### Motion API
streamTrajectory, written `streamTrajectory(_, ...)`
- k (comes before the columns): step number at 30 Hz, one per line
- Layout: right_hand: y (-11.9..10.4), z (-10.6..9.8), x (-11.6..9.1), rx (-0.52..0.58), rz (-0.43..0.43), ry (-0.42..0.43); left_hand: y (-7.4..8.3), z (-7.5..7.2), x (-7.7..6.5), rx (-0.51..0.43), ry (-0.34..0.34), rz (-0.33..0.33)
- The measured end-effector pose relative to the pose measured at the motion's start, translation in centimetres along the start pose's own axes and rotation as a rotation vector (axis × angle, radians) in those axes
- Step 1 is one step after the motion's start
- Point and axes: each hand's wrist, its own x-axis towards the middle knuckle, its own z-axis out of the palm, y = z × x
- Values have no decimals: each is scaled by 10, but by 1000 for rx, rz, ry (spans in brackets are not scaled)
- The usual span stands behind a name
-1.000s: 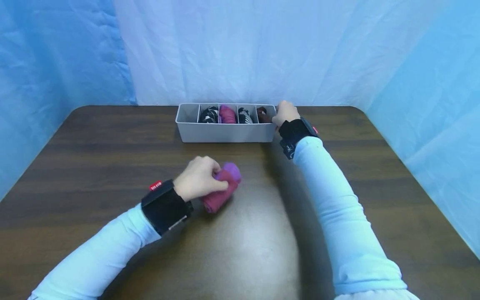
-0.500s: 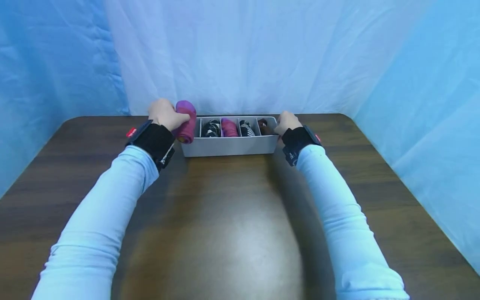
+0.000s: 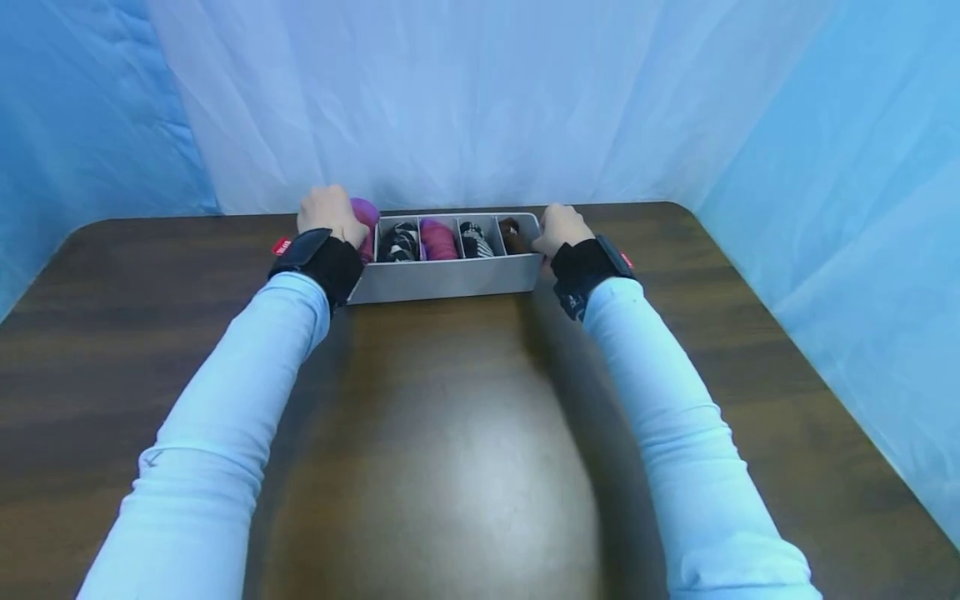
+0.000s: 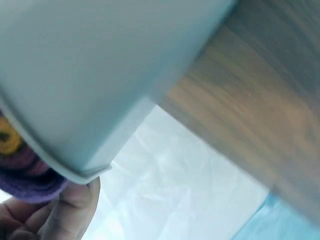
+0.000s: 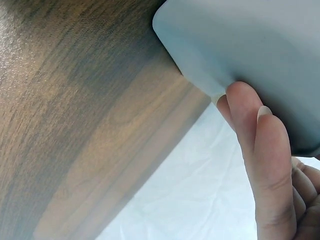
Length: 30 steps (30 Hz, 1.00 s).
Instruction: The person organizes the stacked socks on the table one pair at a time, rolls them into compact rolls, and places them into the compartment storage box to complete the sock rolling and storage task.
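In the head view, a long grey divided box [image 3: 442, 280] stands at the table's far edge. My left hand [image 3: 327, 212] grips a rolled pink and purple sock [image 3: 365, 213] at the leftmost compartment, and the hand and wrist cover part of that end. The left wrist view shows the sock's purple edge and a yellow patch [image 4: 9, 137] at the box rim, with curled fingers [image 4: 72, 212] beside it. My right hand [image 3: 561, 227] holds the box's right end; in the right wrist view its fingertips [image 5: 245, 97] press against the outer wall.
Other compartments hold a black-and-white rolled sock [image 3: 400, 242], a pink one [image 3: 438, 240], a black striped one [image 3: 476, 240] and a brown one [image 3: 513, 237]. The dark wooden table [image 3: 450, 433] extends toward me. Blue and white sheets [image 3: 480, 100] hang behind.
My left hand has carried the rolled sock from mid-table up and left to the box, then lowered it at the leftmost compartment. The right hand stays at the right end.
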Motion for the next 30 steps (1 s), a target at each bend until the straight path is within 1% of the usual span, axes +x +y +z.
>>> streamTrajectory(5,-6,-3,-2,3,12,-8,7,4,1,123,-34,25)
streamTrajectory(10,-9,-1,-6,16,16,-63,4,12,-4,159,-105,9)
streamTrajectory(11,-10,-1,-7,18,15,-68,3,14,-5,157,-109,9)
streamTrajectory(18,-13,-6,-13,27,32,-61,0,16,-7,128,-78,21)
streamTrajectory(23,-9,0,-12,16,31,-73,-2,21,-8,125,-102,20)
streamTrajectory(25,-8,4,-12,-10,28,-60,-3,25,-9,128,-110,29)
streamTrajectory(27,-7,8,-10,-31,21,-42,-5,28,-8,147,-100,57)
streamTrajectory(30,-6,14,-9,-44,6,-14,-8,33,-8,196,-78,122)
